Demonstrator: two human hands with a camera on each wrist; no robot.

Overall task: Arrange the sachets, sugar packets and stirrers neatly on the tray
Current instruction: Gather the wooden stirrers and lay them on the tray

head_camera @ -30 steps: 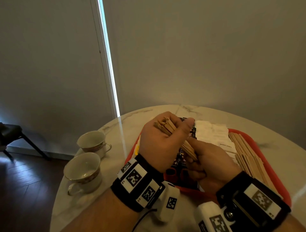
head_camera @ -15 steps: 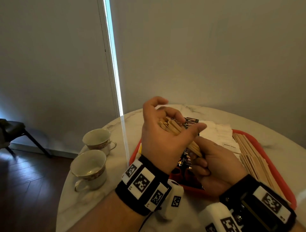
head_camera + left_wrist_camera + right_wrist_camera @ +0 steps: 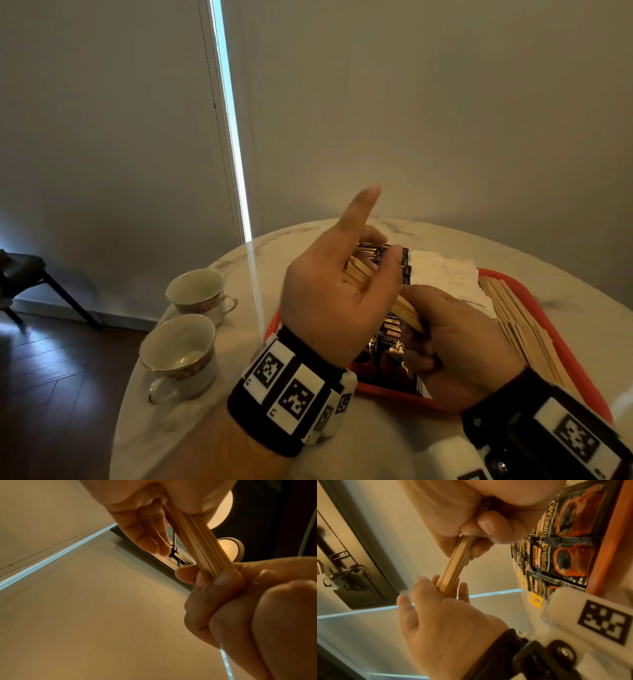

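Observation:
A bundle of wooden stirrers [image 3: 406,313] slants between my two hands above the red tray [image 3: 387,390]. My right hand [image 3: 455,335] grips its lower end in curled fingers [image 3: 223,578]. My left hand [image 3: 318,301] is at the upper end with its fingers [image 3: 145,534] straight, the index pointing up and the thumb lying across the sticks. On the tray lie black coffee sachets [image 3: 570,561] at the left, white sugar packets [image 3: 442,274] in the middle and a row of stirrers [image 3: 517,322] at the right.
Two empty teacups [image 3: 178,353] [image 3: 198,294] stand on the round marble table [image 3: 565,284] left of the tray. A dark chair [image 3: 24,274] is on the wooden floor at the far left. A wall rises behind the table.
My left hand, wrapped round the top of the bundle a second ago, has straightened its fingers and raised its index. The right hand keeps its grip. Both hands have lifted slightly.

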